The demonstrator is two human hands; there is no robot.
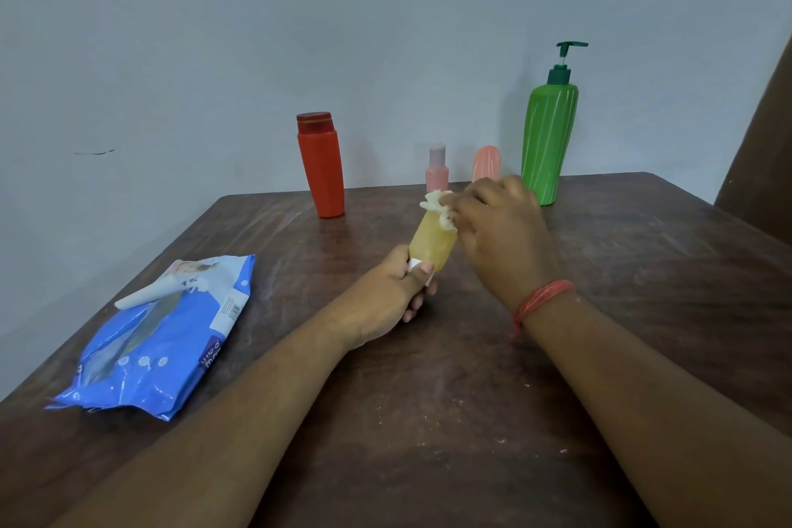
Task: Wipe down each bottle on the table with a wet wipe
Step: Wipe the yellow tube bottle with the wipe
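while the left hand (392, 296) grips the yellow bottle (433, 242) by its white cap end, held above the table (428, 420), its long axis tilts up and away toward the right hand (497, 219), which pinches a crumpled wet wipe (437, 206) against the far end. brown wooden surface; plain pale wall (257, 34) behind.

We see a yellow bottle (432, 244) tilted above the bench (514, 356), a crumpled white wipe (437, 206) on its upper end. Red (321, 171), pink (436, 169), peach (487, 164) and green pump (548, 133) bottles stand upright at the back.
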